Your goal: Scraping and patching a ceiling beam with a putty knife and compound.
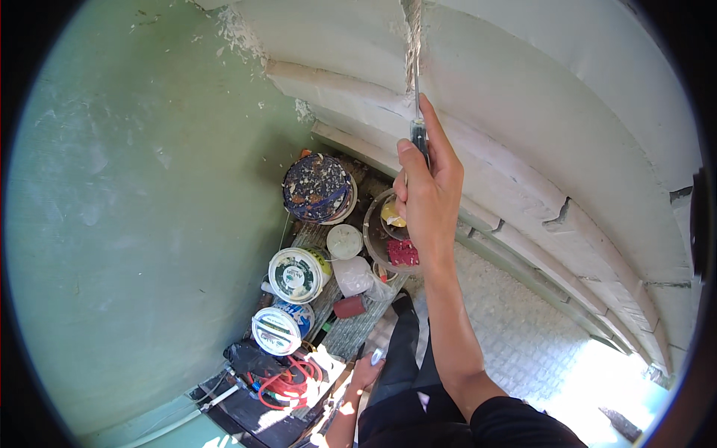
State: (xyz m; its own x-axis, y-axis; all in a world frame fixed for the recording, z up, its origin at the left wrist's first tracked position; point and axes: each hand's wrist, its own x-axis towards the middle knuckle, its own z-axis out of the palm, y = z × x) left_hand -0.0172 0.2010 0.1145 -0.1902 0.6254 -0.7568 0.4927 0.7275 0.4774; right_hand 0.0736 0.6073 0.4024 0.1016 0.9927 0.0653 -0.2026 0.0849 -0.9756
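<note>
My right hand (pixel 433 183) is raised, closed around the dark handle of a thin-bladed hand tool (pixel 419 134). The index finger stretches along its slim metal blade, which is seen nearly edge-on, so its exact kind is unclear. The tip reaches a rough, flaking seam (pixel 413 45) in the pale overhead boards. Low by my leg, my left hand (pixel 366 372) is closed on a small whitish-blue object (pixel 376 357), too small to name.
A plank (pixel 358 328) below carries a paint-spattered bucket (pixel 317 187), lidded tubs (pixel 295 275), a round basin (pixel 373 231) with a red sponge-like piece, and a red cylinder (pixel 349 307). Red cable (pixel 291 384) lies coiled lower left. A green wall (pixel 149 224) stands left.
</note>
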